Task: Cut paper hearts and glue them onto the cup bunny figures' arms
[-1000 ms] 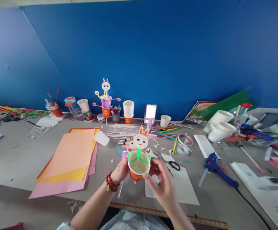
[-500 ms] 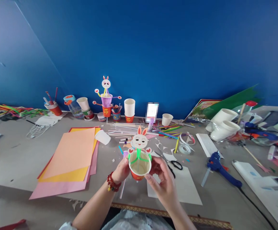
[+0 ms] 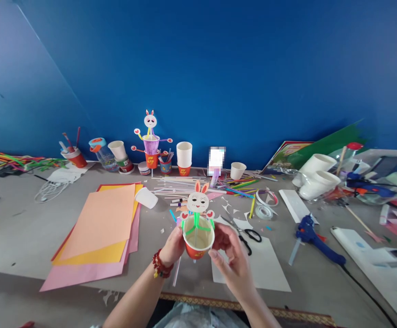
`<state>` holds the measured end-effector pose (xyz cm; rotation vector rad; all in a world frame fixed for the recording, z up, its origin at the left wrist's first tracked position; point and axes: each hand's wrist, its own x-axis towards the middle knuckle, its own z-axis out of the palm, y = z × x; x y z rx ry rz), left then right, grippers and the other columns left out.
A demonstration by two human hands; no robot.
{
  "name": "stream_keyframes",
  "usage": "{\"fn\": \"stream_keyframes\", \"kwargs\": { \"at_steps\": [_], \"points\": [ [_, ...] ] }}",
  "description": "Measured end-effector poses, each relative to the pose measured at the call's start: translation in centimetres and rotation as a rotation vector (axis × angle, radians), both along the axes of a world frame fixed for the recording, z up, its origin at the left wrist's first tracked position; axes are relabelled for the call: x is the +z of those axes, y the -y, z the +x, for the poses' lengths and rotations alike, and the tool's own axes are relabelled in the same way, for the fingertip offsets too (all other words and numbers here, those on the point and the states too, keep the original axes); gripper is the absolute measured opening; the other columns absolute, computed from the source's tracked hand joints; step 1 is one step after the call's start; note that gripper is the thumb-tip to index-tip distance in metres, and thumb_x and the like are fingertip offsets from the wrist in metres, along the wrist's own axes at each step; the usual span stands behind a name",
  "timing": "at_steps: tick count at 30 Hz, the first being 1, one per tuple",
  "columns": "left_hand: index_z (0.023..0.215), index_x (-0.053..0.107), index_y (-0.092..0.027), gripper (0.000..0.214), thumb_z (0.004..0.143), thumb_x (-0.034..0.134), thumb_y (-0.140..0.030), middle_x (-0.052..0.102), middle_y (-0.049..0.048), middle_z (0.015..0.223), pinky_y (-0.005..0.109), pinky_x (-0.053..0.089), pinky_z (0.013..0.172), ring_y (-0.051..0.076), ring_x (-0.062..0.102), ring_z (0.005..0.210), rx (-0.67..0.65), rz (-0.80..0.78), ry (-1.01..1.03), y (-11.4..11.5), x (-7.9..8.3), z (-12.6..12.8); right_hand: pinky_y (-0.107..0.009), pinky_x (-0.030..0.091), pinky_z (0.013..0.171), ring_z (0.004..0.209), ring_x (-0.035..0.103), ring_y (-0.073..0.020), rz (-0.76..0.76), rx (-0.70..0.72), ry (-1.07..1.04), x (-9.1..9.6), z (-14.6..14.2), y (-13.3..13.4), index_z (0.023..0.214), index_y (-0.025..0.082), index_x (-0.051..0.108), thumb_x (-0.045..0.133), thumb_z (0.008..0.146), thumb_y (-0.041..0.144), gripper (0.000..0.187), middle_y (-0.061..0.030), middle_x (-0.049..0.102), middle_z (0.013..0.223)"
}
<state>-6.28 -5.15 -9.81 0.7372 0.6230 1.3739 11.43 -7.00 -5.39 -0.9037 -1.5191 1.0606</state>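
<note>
I hold a red paper cup [image 3: 198, 243] above the table's near edge, tilted so its pale inside faces me. A paper rabbit head [image 3: 198, 200] on green straws with heart-tipped arms stands out of the cup. My left hand [image 3: 172, 246], with a red bead bracelet at the wrist, grips the cup's left side. My right hand [image 3: 233, 257] is wrapped round its right side.
Stacked coloured paper sheets [image 3: 99, 228] lie to the left, a white sheet [image 3: 253, 264] under my right hand. Scissors [image 3: 248, 234], tape rolls [image 3: 263, 212] and a blue glue gun [image 3: 312, 239] lie to the right. A finished rabbit cup figure [image 3: 151, 146], cups and straws line the blue wall.
Both hands and the cup stay almost still; the view has shifted slightly, and the cup sits a touch lower and nearer me.
</note>
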Motion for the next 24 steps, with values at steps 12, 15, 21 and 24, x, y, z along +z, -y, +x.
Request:
{"fn": "stream_keyframes", "kwargs": {
  "at_steps": [12, 15, 21, 24],
  "points": [
    [0.105, 0.075, -0.014, 0.063, 0.074, 0.067, -0.068, 0.076, 0.0159, 0.108, 0.056, 0.037, 0.110, 0.042, 0.060, 0.121, 0.037, -0.058, 0.082, 0.0, -0.5, 0.1, -0.026, 0.049, 0.059, 0.069, 0.057, -0.0150, -0.096, 0.017, -0.110, -1.6, -0.1, -1.7, 0.121, 0.022, 0.061, 0.059, 0.096, 0.042, 0.033, -0.0068, 0.065, 0.096],
    [0.105, 0.075, -0.013, 0.067, 0.073, 0.067, -0.071, 0.076, 0.0160, 0.108, 0.055, 0.041, 0.108, 0.042, 0.063, 0.116, 0.015, -0.066, 0.079, 0.0, -0.7, -0.2, -0.025, 0.047, 0.056, 0.064, 0.054, -0.0141, -0.094, 0.001, -0.095, -2.0, -0.1, -1.5, 0.118, 0.022, 0.063, 0.059, 0.096, 0.041, 0.029, -0.0040, 0.064, 0.085],
    [0.102, 0.075, -0.014, 0.061, 0.074, 0.066, -0.067, 0.077, 0.0141, 0.105, 0.054, 0.043, 0.105, 0.040, 0.065, 0.115, 0.084, -0.084, 0.085, 0.1, -0.8, -0.2, -0.024, 0.047, 0.056, 0.064, 0.056, -0.0147, -0.094, -0.019, -0.099, -2.1, -0.5, -1.2, 0.110, 0.022, 0.065, 0.058, 0.096, 0.041, 0.025, -0.0033, 0.065, 0.081],
    [0.099, 0.075, -0.013, 0.058, 0.073, 0.068, -0.065, 0.077, 0.0146, 0.102, 0.054, 0.043, 0.105, 0.041, 0.064, 0.115, 0.116, -0.105, 0.078, 0.1, -0.8, -0.1, -0.024, 0.049, 0.055, 0.064, 0.058, -0.0149, -0.089, -0.016, -0.094, -1.8, -0.8, -1.1, 0.108, 0.021, 0.066, 0.058, 0.097, 0.041, 0.024, -0.0044, 0.067, 0.082]
  ]
}}
